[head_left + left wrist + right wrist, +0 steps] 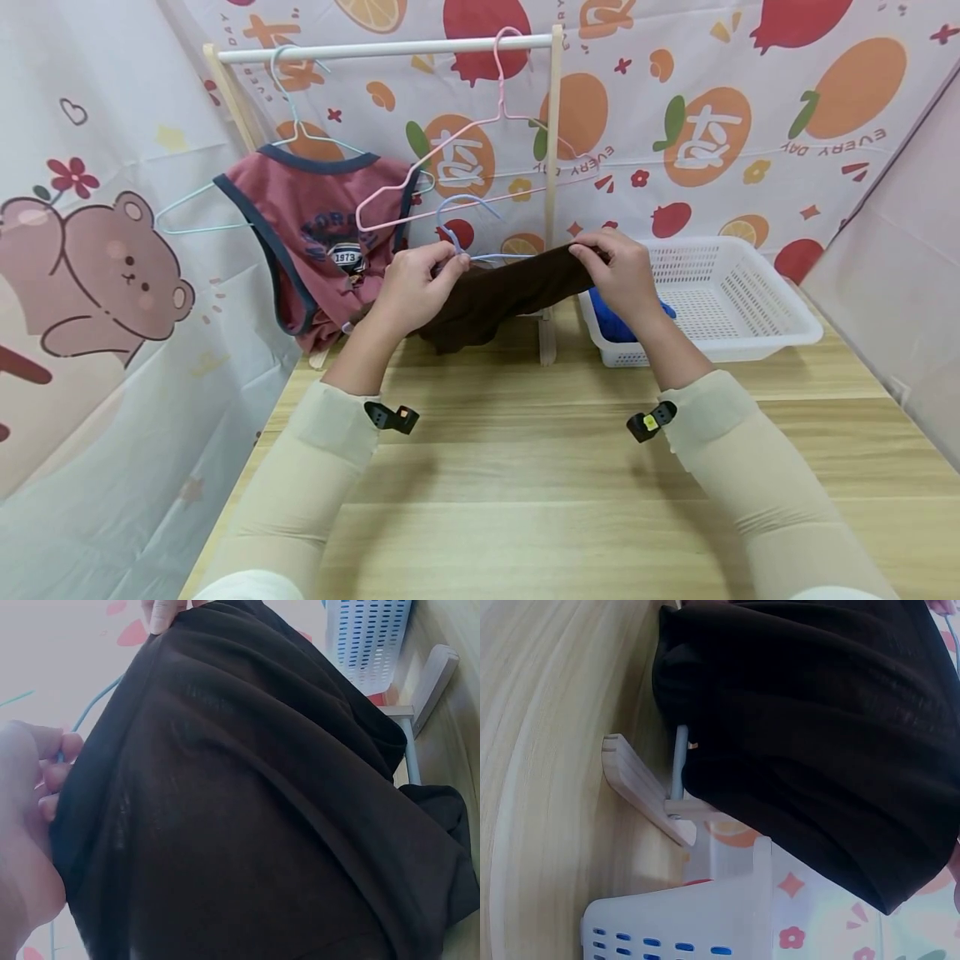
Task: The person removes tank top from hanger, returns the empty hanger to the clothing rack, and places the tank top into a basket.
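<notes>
A dark brown garment [495, 300] is stretched between the two hands above the table; its exact kind cannot be told. The left hand [416, 283] pinches a light blue clothes hanger [461, 197] near the base of its hook, with the cloth against its fingers. At the garment's upper right corner, the right hand [618, 271] pinches the edge between thumb and fingers. Cloth hides most of the hanger's lower part. In the left wrist view the garment [225, 802] hangs in loose folds. Its dark cloth [817, 735] also fills much of the right wrist view.
Behind the hands stands a clothes rack with a white rail [390, 50]. A pink sleeveless top [322, 200] hangs there on a mint hanger, beside a bare pink hanger [450, 152]. A white basket [765, 346] holding blue cloth [611, 321] stands right on the wooden table [525, 467].
</notes>
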The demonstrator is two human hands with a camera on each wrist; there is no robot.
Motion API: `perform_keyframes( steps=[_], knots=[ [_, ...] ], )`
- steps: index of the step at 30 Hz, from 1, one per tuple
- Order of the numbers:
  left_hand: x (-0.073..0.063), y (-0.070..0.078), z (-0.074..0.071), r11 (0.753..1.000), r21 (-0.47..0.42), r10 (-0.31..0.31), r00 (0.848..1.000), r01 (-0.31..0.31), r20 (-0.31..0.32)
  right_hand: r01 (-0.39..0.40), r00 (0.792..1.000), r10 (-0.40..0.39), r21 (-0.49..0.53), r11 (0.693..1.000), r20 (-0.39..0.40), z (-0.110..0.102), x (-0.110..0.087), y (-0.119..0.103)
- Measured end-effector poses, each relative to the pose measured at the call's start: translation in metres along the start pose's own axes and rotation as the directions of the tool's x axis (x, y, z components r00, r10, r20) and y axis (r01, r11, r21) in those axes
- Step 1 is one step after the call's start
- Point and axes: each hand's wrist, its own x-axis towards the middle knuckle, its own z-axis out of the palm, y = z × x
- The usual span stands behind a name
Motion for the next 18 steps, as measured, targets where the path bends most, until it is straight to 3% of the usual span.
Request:
perform_keyframes(
  steps=[10, 18],
  knots=[
    [0.003, 0.005, 0.001, 0.999, -0.019, 0.026, 0.995, -0.028, -0.098, -0.052, 0.998, 0.053, 0.009, 0.999, -0.023, -0.003, 0.001, 0.006],
    [0.004, 0.004, 0.001, 1.0, -0.016, -0.015, 0.99, 0.012, -0.138, -0.152, 0.986, 0.153, 0.03, 0.988, -0.065, -0.006, 0.0, 0.017]
  ],
)
